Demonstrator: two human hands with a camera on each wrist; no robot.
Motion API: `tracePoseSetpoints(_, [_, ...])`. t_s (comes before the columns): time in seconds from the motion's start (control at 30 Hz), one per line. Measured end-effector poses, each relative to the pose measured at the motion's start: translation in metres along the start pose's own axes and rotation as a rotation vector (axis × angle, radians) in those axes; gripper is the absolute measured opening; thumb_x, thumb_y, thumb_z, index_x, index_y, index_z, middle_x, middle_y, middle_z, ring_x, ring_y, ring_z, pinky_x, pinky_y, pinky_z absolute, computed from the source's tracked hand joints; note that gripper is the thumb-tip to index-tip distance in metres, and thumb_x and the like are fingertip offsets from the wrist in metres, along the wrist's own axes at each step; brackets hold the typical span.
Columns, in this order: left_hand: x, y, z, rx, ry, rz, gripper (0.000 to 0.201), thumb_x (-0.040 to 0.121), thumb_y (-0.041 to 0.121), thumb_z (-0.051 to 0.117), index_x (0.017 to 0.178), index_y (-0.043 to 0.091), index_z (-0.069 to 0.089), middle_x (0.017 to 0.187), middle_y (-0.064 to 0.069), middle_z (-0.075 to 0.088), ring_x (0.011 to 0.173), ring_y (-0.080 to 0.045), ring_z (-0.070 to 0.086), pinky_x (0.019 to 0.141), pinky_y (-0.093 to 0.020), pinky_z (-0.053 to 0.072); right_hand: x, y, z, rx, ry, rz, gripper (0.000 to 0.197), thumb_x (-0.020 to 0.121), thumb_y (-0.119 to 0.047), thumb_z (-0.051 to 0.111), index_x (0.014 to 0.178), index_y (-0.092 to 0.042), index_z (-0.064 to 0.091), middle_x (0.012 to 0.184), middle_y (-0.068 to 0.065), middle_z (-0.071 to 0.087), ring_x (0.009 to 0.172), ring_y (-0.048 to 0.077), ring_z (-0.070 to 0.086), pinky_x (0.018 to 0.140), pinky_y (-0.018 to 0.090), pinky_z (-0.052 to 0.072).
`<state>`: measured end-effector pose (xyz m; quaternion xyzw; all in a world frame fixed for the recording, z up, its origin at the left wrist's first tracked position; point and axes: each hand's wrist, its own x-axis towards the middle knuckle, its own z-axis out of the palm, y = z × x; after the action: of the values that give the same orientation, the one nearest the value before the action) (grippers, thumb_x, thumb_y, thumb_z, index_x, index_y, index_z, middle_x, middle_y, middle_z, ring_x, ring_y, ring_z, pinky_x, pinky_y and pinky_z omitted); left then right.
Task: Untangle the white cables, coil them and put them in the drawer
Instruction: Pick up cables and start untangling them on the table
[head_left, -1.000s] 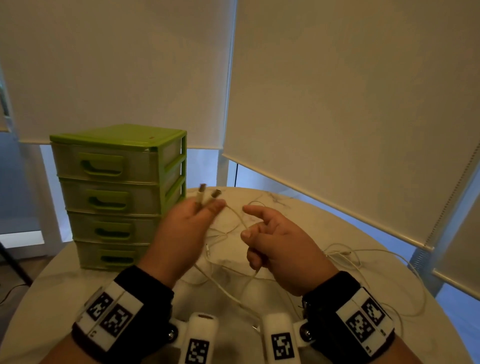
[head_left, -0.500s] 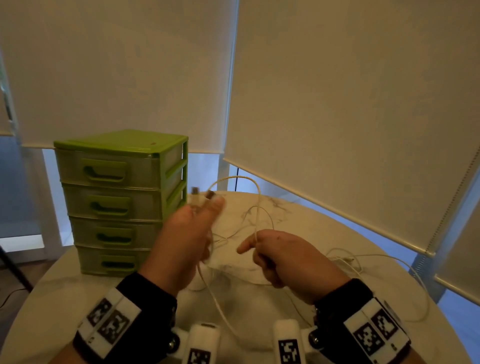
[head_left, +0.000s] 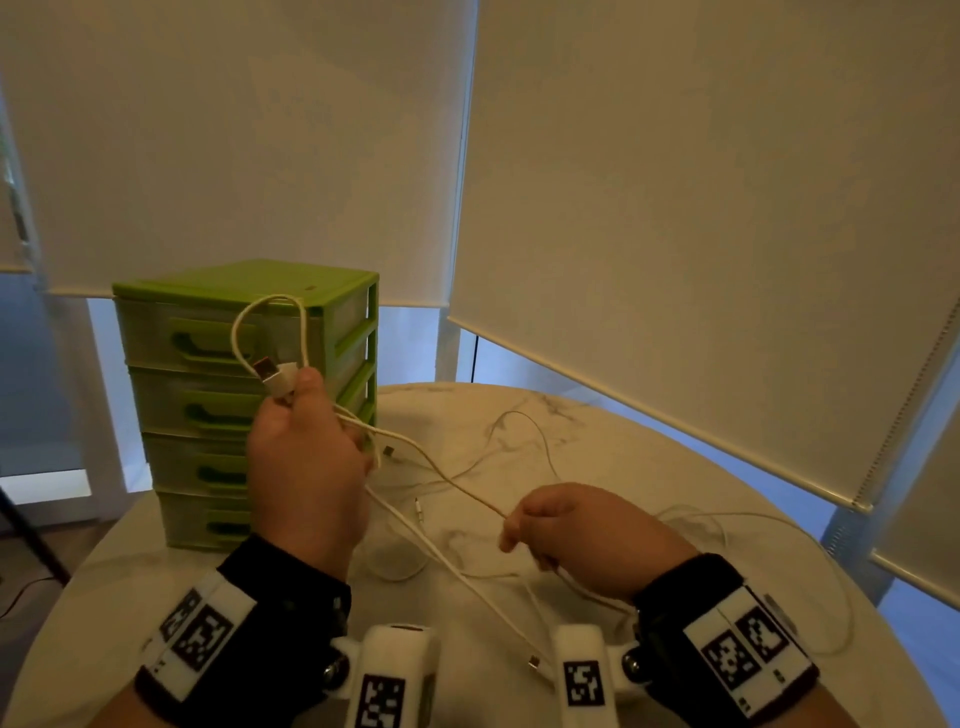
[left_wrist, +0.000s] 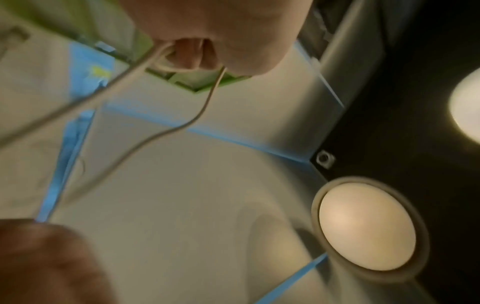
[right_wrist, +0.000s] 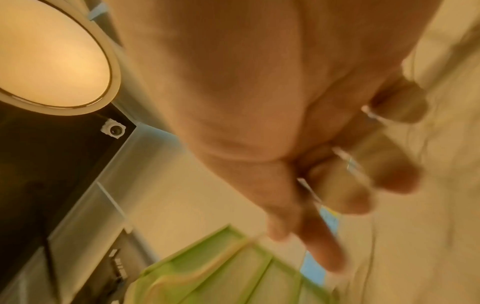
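Fingers (head_left: 306, 387) of the left hand (head_left: 304, 467) clamp a plug and loop before the drawers (head_left: 208, 405); cable (head_left: 447, 480) slants down rightward to the right hand (head_left: 587, 530), pinching it above the bench (head_left: 649, 457).

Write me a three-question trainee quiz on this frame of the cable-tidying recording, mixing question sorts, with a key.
1. True or false: every drawer of the green drawer unit is closed.
2. Multiple choice: what sticks up above the left hand? A) a loop of white cable and a USB plug; B) a finished coil; C) nothing.
3. Short answer: what does the right hand do with the thin strand that runs to it from the left hand?

Key
1. True.
2. A.
3. It pinches the strand at its fingertips, holding it above the marble table.
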<state>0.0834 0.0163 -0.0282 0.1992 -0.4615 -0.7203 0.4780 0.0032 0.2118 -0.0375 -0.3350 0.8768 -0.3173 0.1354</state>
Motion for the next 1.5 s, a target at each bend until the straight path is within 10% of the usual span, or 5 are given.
tracePoseSetpoints(0.37, [-0.003,0.000,0.004,-0.124,-0.006,0.067,0.027,0.099,0.041,0.047,0.076,0.027,0.051,0.051,0.008,0.042,0.044,-0.008,0.040,0.041,-0.024,0.037,0.002,0.000,0.009,0.053,-0.316,0.028,0.015,0.085,-0.030,0.064,0.089,-0.028,0.078,0.089,-0.010,0.076,0.079,0.000,0.064,0.079,0.024,0.048])
tracePoseSetpoints(0.57, [-0.011,-0.016,0.007,0.438,-0.555,0.227,0.030,0.094,0.039,0.057,0.077,0.015,0.062,0.050,0.008,0.038,0.045,-0.011,0.034,0.046,-0.030,0.031,0.010,-0.006,0.014,0.302,0.212,-0.095,0.028,0.099,-0.030,0.048,0.091,-0.027,0.074,0.052,-0.002,0.052,0.050,0.014,0.052,0.059,0.031,0.043])
tracePoseSetpoints(1.03, [-0.022,-0.025,0.008,0.595,-0.913,0.002,0.041,0.085,0.050,0.065,0.078,0.009,0.068,0.051,0.009,0.054,0.043,-0.005,0.045,0.047,-0.028,0.037,-0.002,-0.023,0.019,-0.104,0.193,-0.385,0.018,0.096,-0.004,0.045,0.099,-0.015,0.058,0.080,-0.015,0.052,0.071,-0.001,0.049,0.067,0.011,0.038])
tracePoseSetpoints(1.2, [-0.018,-0.021,0.010,0.589,-0.590,0.257,0.041,0.097,0.030,0.053,0.059,0.015,0.048,0.044,0.008,0.046,0.040,-0.003,0.036,0.043,-0.020,0.031,0.005,-0.016,0.018,0.207,0.118,-0.268,0.062,0.093,-0.012,0.050,0.145,-0.040,0.031,0.086,0.001,0.073,0.066,0.005,0.063,0.062,0.022,0.046])
tracePoseSetpoints(1.5, [-0.022,0.010,0.001,-0.083,-0.104,0.488,0.029,0.091,0.043,0.049,0.066,0.029,0.048,0.054,0.008,0.047,0.045,-0.009,0.044,0.042,-0.023,0.037,0.030,0.021,0.006,0.020,0.256,0.101,0.031,0.098,-0.033,0.044,0.096,-0.026,0.075,0.103,-0.006,0.069,0.100,0.014,0.061,0.085,0.029,0.045])
